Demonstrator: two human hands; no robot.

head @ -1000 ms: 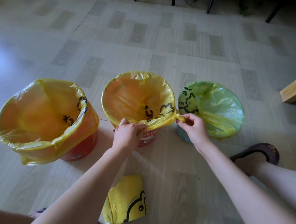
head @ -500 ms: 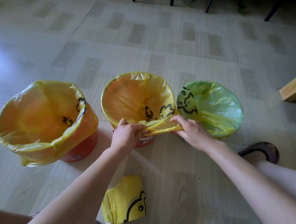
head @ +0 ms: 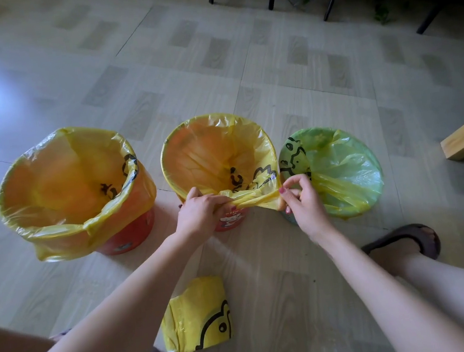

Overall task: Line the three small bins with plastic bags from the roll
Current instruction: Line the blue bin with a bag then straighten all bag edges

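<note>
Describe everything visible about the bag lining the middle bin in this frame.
The middle bag is thin, translucent yellow plastic with black cartoon print, looking orange inside. It sits open in the red middle bin, its top folded over the rim. At the near edge the slack is gathered into a twisted strip, gripped by the left hand and pinched by the right hand. Its right side lies close against the green-looking bag; contact cannot be told.

Bare forearms, pink-painted nails on right hand, dark slipper on bare foot
</note>
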